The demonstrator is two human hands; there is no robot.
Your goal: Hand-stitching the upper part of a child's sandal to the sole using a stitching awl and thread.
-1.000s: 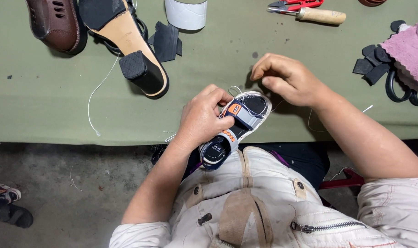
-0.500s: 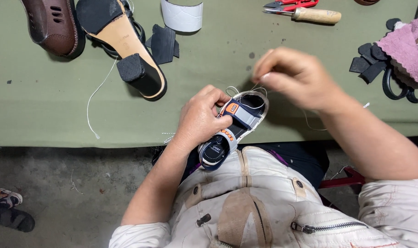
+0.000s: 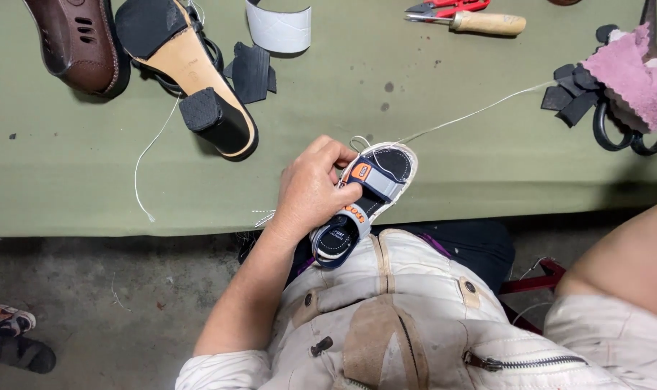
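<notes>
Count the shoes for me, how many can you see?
4: small sandal in the left hand; brown shoe and heeled sandal on the table; another sandal on the floor. Others may be hidden.

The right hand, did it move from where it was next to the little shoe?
Yes. It has swung out to the right, off past the frame edge, away from the small sandal, pulling the white thread taut across the green table.

An olive-green cloth-covered counter (image 3: 451, 130) spans the upper view under soft, even light; below its edge lies a stained grey concrete floor (image 3: 126, 296), dusty and scuffed
</notes>
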